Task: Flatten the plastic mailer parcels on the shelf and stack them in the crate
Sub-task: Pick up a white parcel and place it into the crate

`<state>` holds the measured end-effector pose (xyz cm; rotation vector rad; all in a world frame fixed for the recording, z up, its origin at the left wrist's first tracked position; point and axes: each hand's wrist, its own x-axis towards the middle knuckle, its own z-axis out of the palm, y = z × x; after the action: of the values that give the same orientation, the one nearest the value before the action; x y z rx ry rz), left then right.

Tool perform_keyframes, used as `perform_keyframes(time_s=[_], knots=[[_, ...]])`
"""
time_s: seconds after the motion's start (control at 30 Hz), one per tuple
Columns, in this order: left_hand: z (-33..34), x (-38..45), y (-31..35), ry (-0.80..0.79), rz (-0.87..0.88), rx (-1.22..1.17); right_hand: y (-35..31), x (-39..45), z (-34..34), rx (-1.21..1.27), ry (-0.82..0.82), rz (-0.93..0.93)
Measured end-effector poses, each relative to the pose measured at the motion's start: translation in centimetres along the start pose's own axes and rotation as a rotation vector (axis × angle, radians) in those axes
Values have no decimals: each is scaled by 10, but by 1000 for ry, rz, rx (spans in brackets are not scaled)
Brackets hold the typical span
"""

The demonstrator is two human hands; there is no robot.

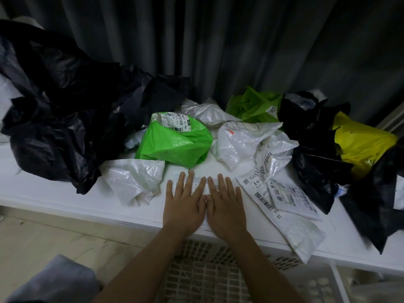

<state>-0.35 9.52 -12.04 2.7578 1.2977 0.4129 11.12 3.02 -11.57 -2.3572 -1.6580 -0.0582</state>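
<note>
A small white mailer (pixel 197 183) lies flat at the front edge of the white shelf (pixel 54 197). My left hand (pixel 185 202) and my right hand (pixel 225 202) press on it side by side, palms down and fingers straight. Most of that mailer is hidden under my hands. Behind it sits a crumpled green mailer (pixel 177 143) with a label. A white lattice crate (pixel 207 274) stands on the floor below the shelf edge, partly covered by my forearms.
Crumpled black bags (pixel 61 119) pile up on the left, and a white bag (pixel 135 182) lies beside my left hand. Flat labelled white mailers (pixel 282 200) lie to the right. Further white, green, black and yellow bags (pixel 363 143) crowd the back right. A grey curtain hangs behind.
</note>
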Motion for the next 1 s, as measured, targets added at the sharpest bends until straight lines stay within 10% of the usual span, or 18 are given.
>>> perform_keyframes(time_s=[1.0], knots=[[-9, 7, 5, -244, -40, 43, -3, 3, -1, 5, -149, 22]])
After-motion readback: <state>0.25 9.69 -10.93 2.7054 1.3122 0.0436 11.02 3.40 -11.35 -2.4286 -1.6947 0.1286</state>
